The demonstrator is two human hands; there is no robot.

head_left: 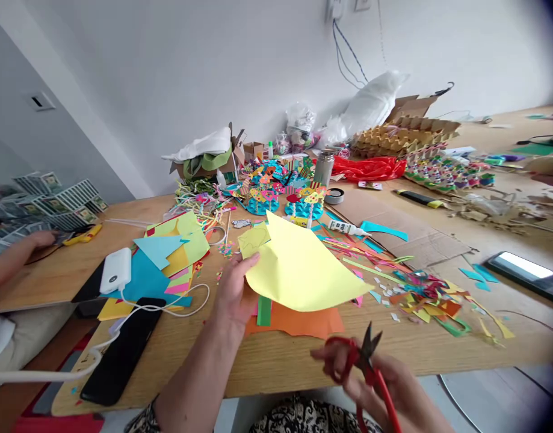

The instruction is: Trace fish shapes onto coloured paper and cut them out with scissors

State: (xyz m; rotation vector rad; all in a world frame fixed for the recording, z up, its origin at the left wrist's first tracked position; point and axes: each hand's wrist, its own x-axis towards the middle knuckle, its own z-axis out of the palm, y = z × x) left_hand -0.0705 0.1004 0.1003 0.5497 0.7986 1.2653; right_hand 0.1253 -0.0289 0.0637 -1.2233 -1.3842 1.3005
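Observation:
My left hand (233, 288) grips the left edge of a yellow paper sheet (298, 267) lifted over the table, with a smaller yellow-green piece (253, 239) pinched at its top. Under the sheet lie an orange sheet (303, 322) and a green strip (264, 311). My right hand (379, 385) holds red-handled scissors (364, 358) near the table's front edge, blades slightly apart and pointing up, below and right of the yellow sheet.
A black phone (123, 352) and a white power bank (116, 270) with cable lie at left beside coloured paper sheets (168, 255). Paper scraps (420, 294) lie at right, with a glue bottle (346, 227) and a tablet (526, 273). Another person's hand (32, 240) rests at far left.

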